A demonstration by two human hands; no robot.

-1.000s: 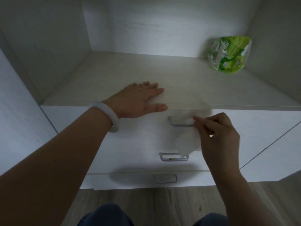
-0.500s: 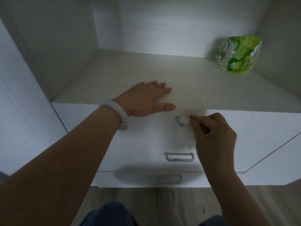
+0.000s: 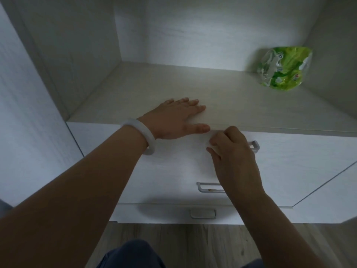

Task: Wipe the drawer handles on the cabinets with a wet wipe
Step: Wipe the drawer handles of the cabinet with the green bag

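Observation:
My right hand [image 3: 230,151] is closed around the left part of the top drawer handle [image 3: 254,145], with a white wet wipe [image 3: 209,145] bunched under its fingers; only a sliver of the wipe shows. The handle's right end sticks out past my knuckles. My left hand [image 3: 176,118], with a white bangle on the wrist, lies flat and spread on the cabinet shelf [image 3: 241,105] just above the drawer. Below are the middle drawer handle [image 3: 209,187], partly behind my right wrist, and the bottom drawer handle [image 3: 202,213].
A green wet-wipe pack [image 3: 284,68] stands at the back right of the shelf recess. Cabinet walls close in on the left [image 3: 63,60] and right. A wooden floor [image 3: 193,242] and my dark trousers [image 3: 133,254] are below the drawers.
My right hand slid left along the top handle and closed over it, so the hanging wipe is now bunched under the fingers. My left hand stayed flat on the shelf.

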